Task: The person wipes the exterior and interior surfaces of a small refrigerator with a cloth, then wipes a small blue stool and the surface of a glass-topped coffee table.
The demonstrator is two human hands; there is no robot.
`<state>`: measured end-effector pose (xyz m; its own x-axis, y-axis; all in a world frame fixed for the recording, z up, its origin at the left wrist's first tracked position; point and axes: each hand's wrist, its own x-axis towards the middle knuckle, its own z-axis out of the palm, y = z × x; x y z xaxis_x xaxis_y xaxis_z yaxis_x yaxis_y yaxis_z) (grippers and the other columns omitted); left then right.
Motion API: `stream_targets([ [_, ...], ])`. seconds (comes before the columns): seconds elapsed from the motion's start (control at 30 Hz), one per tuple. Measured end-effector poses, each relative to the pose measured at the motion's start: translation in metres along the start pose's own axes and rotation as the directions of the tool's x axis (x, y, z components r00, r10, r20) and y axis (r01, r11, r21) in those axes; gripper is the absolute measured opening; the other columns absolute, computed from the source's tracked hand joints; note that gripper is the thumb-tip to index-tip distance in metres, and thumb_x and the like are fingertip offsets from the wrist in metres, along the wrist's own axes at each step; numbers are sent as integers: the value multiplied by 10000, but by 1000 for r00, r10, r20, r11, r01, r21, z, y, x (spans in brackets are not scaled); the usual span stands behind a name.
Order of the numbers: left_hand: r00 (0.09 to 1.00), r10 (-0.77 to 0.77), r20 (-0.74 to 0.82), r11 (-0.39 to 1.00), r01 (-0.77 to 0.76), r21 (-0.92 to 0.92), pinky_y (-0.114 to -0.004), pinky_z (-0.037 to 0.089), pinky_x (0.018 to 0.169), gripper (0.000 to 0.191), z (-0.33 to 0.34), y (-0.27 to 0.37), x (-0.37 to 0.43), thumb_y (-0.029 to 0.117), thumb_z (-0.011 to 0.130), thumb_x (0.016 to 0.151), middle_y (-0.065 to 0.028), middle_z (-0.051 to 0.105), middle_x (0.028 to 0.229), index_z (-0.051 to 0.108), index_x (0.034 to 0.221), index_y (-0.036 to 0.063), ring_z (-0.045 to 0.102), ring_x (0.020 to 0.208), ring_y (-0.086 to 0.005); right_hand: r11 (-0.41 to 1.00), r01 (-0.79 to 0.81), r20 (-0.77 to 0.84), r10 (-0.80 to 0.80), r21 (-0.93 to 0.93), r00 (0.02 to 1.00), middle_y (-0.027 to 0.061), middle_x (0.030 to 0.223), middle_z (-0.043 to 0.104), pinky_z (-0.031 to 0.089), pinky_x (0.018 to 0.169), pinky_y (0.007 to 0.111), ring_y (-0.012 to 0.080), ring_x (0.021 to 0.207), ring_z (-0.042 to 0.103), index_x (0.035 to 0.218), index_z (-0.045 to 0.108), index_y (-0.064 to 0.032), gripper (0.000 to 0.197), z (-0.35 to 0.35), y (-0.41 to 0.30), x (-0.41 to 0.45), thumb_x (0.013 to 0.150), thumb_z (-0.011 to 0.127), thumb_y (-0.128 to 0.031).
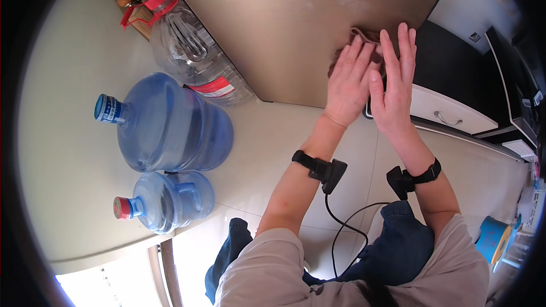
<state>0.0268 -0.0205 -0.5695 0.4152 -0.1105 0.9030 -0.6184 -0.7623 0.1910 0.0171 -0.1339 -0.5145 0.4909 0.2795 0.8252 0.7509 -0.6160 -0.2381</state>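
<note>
My left hand [350, 81] lies flat, palm down, on a brown cloth [364, 36] against a glossy brown-gold cabinet or appliance panel [273, 38]. The cloth shows above the fingertips and to the left of the hand; the rest is hidden beneath it. Just right of it, my right hand [394, 81] is raised near the panel's right edge, its fingers apart and nothing in its grasp. The thumb of the right hand is beside the left hand; whether the two touch is hard to tell. Each forearm wears a black strap with a small device, and a cable hangs below.
On the left stand a large blue water jug [175, 123], a smaller blue jug [175, 200] and a clear plastic bottle [200, 59] with a red cap. At right is a black-topped cabinet with a white drawer [452, 111]. A blue container [492, 238] stands on the lower right.
</note>
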Motion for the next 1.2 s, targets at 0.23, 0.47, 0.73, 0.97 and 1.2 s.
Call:
stream_targets([
  [0.23,874,-375,-308,869,447,212,-461,341,1099,884,-52,-73,-33,-76,685,673,-282,339,1474,332,1478,8,382,1326,-443,999,-42,19,42,-19,999,215,1578,222,166,1167,548,400,1470,176,1458,410,-32,507,-10,8,0,986,462,-209],
  [0.47,762,-570,-307,775,623,106,-459,317,1110,880,-37,-61,-42,-67,661,680,-272,336,1483,319,1487,4,361,1341,-444,998,-61,16,61,19,998,214,1585,201,169,1174,532,407,1468,177,1467,390,-29,528,-8,10,-6,963,493,-146],
  [0.73,991,27,-131,999,-21,50,-454,437,1019,714,-32,-4,69,-93,691,659,-160,537,1335,536,1348,15,477,1282,-401,999,-22,-84,26,44,996,220,1580,214,181,1173,520,413,1460,198,1470,377,-18,529,-27,21,2,969,481,-148],
  [0.97,845,460,275,881,-473,-19,-407,476,1017,327,-21,-5,53,35,662,713,-104,621,1251,700,1038,51,543,1252,-315,998,-40,-80,43,41,996,213,1561,267,216,1164,514,406,1452,226,1460,399,-23,538,-40,34,-3,945,506,-137],
  [1.2,861,456,225,878,-477,44,-395,488,1009,290,-41,1,106,53,649,719,-83,635,1238,707,1004,60,569,1229,-276,997,-55,-115,61,53,992,206,1565,260,222,1163,510,404,1450,232,1459,405,-33,543,-50,32,7,937,520,-128],
])
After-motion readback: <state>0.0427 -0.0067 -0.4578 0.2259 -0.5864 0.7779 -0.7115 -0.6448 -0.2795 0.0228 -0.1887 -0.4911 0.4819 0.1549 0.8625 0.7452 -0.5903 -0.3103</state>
